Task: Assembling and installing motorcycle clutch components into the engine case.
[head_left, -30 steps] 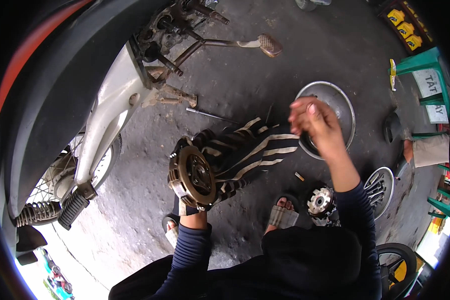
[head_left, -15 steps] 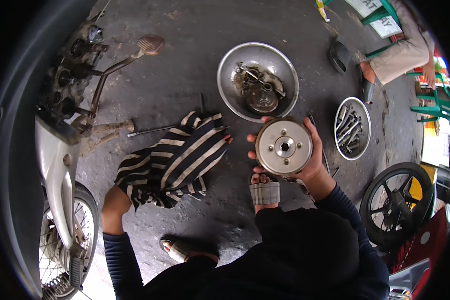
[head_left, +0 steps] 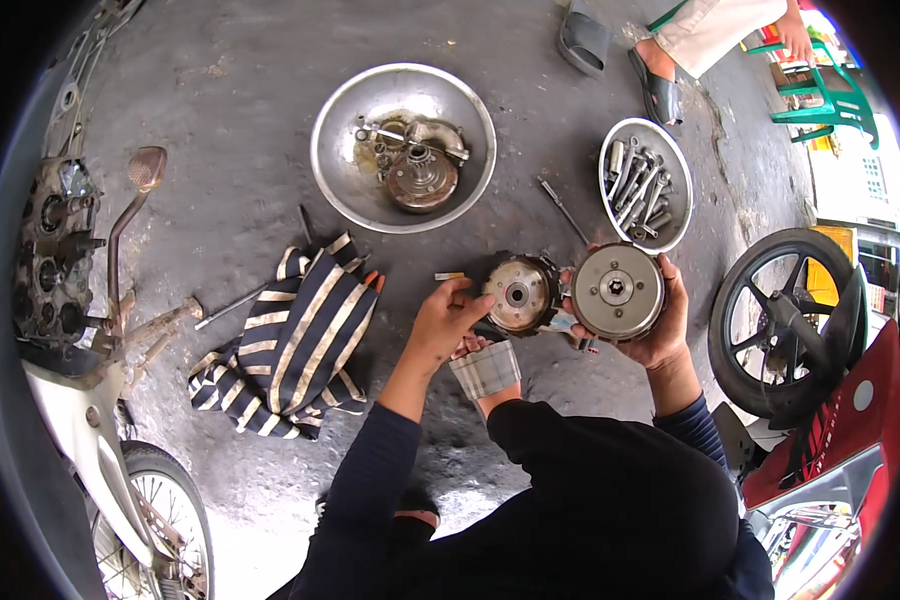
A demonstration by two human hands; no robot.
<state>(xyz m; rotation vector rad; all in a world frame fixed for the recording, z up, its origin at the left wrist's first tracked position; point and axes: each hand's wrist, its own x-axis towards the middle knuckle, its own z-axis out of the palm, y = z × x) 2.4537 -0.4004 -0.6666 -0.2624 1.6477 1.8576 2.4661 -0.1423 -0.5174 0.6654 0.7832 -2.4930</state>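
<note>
Clutch drum [head_left: 617, 291] now in right hand [head_left: 660, 325], left hand [head_left: 440, 322] reaching hub [head_left: 518, 294]

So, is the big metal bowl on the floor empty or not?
Not empty. The bowl holds a rusty round part and some smaller metal pieces.

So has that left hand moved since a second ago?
Yes. The left hand left the striped cloth's far side and now reaches a toothed metal disc below the big bowl.

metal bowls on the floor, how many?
2. A large bowl of greasy parts lies ahead of the left hand; a smaller bowl of bolts lies beyond the right hand.
</note>
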